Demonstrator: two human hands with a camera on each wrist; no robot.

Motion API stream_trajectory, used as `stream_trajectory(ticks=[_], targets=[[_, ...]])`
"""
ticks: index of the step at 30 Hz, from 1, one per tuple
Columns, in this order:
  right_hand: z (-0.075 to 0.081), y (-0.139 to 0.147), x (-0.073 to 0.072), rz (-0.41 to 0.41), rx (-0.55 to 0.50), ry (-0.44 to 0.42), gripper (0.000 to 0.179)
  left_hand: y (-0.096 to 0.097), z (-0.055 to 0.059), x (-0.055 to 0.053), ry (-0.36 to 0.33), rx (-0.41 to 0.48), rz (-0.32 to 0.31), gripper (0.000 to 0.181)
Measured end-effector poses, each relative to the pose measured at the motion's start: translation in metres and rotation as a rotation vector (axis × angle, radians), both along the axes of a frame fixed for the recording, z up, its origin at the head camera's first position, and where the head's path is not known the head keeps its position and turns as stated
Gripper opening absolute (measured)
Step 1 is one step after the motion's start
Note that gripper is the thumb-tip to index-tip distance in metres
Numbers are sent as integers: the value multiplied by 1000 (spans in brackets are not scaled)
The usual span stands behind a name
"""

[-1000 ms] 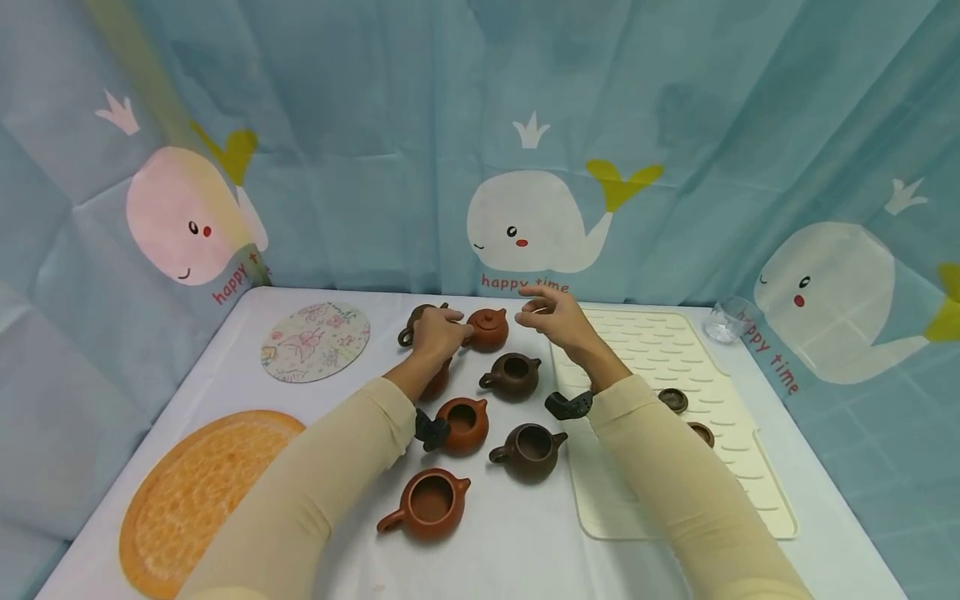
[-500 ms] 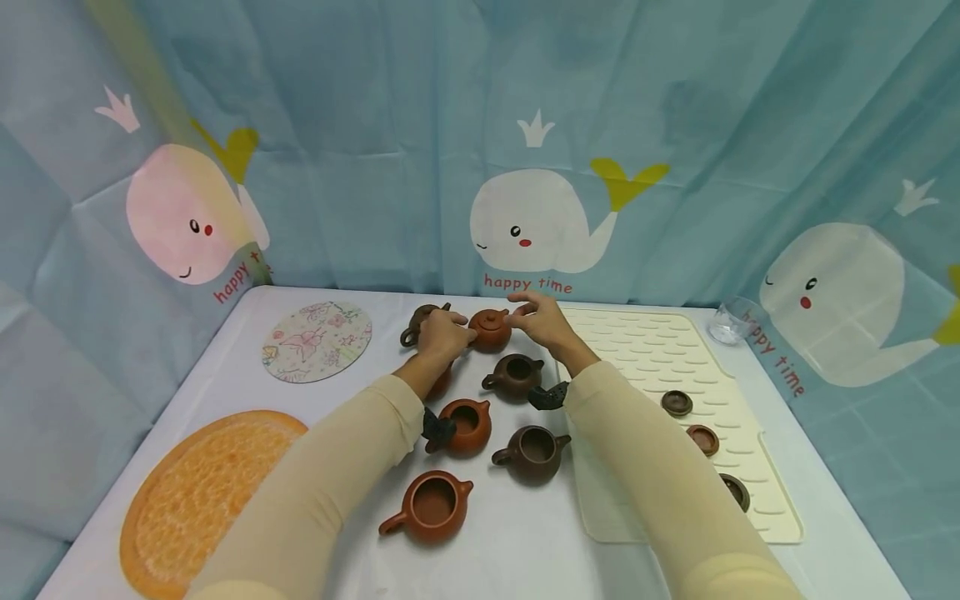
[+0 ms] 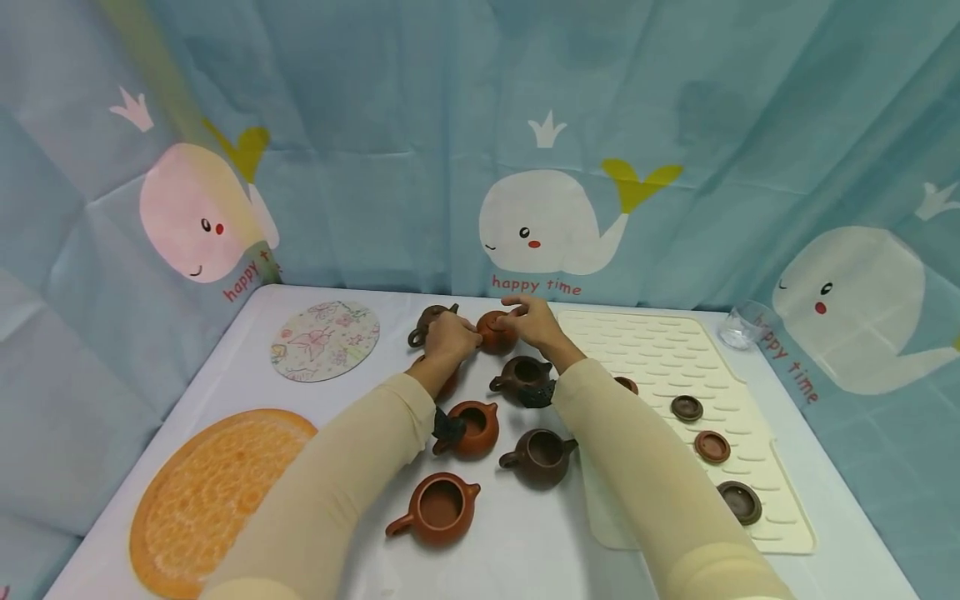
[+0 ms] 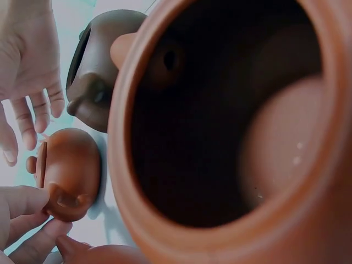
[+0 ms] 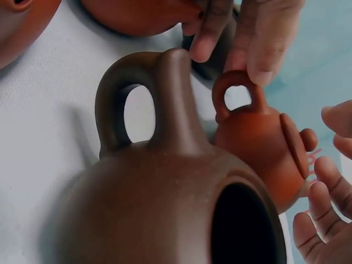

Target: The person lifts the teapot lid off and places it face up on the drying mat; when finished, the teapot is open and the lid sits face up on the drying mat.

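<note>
My left hand [image 3: 450, 340] pinches the handle of a small reddish-brown teapot [image 3: 497, 333] at the back of the table. Its lid [image 5: 294, 146] with a round knob is on, and the left wrist view shows the pot [image 4: 74, 170] tilted at that camera's angle. My right hand [image 3: 536, 325] hovers at the pot's spout side, fingers spread and slightly bent. In the right wrist view a gap shows between these fingers [image 5: 324, 203] and the knob. A dark lidless teapot [image 3: 521, 377] stands just in front. Another dark teapot [image 3: 431, 321] is partly behind my left hand.
More lidless teapots stand nearer: a reddish one [image 3: 477, 429], a dark one [image 3: 543, 458] and a front reddish one [image 3: 441, 508]. Several loose lids, including a reddish lid [image 3: 712, 447], lie on a cream mat [image 3: 660, 333]. A glass [image 3: 742, 327] stands back right; round mats [image 3: 217, 492] lie left.
My right hand has moved left and down to the lidded teapot, uncovering lids on the mat. My left hand stays at the handle. The head view has shifted slightly.
</note>
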State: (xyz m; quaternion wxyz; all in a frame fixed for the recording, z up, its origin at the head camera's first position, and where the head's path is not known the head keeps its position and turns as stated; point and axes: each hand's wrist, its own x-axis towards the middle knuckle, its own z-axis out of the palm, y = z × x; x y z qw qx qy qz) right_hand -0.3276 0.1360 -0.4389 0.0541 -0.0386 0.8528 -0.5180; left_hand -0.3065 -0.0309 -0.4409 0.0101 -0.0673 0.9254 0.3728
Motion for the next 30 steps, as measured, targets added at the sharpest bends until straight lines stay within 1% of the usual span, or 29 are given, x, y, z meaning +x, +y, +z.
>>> stream_trajectory(ticks=[8,12,17,22,27,30], targets=[[-6,-1,-4,-47,26,-7,36,3,0,1,-2,-20,1,7],[-9,-2,-4,-57,38,14,36,4,0,2,-8,-19,9,7],[-12,-7,-3,-51,110,58,32,5,-1,2,-31,-15,29,7],[-14,-12,-5,-69,208,113,24,4,0,3,-23,-14,28,8],[-15,-15,-6,-49,274,149,21,3,3,3,-22,-22,25,9],[-15,-16,-6,-24,329,215,19,3,3,2,-21,-28,26,9]])
